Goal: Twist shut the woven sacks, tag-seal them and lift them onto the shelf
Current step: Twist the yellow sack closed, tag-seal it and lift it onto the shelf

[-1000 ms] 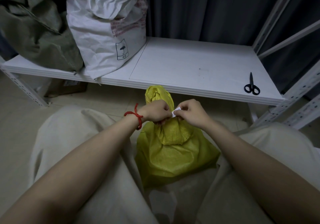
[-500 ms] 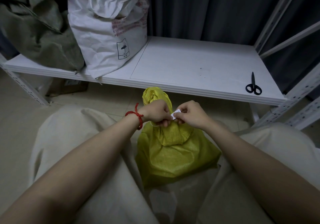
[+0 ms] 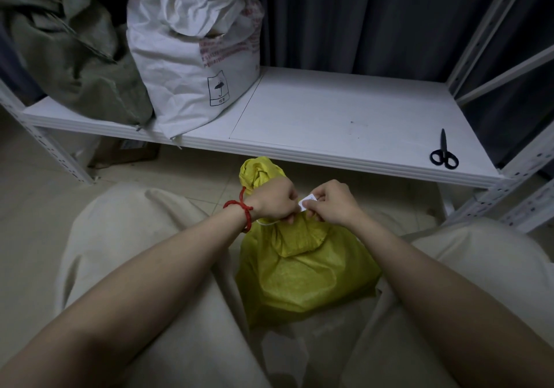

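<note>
Head view, looking down at a seated person's lap. A yellow sack [image 3: 302,276] of woven plastic stands upright on the tiled floor [image 3: 30,177] between the person's knees, in front of and below the shelf [image 3: 329,112]. Its neck is twisted into a narrow rope, and the loose top bunches above the hands.

The two hands meet at this neck, knuckles almost touching. The left hand [image 3: 274,200], with a red cord [image 3: 242,207] around its wrist, curls its fingers round the twisted neck. The right hand [image 3: 332,203] pinches a small white tag [image 3: 306,202] between thumb and forefinger, just beside the left fingertips. A thin white tie [image 3: 265,223] shows under the left hand, against the neck; how far it goes round cannot be told.

On the left part of the white shelf stand a white sack [image 3: 192,58], printed with red text and an umbrella mark, and a green sack [image 3: 75,58] touching it on its left. Both lean slightly. A pair of black scissors [image 3: 443,155] lies near the shelf's right front corner, well apart from the sacks. A dark curtain [image 3: 344,13] hangs behind the shelf. A brown box [image 3: 126,151] sits on the floor beneath the shelf's left end.
</note>
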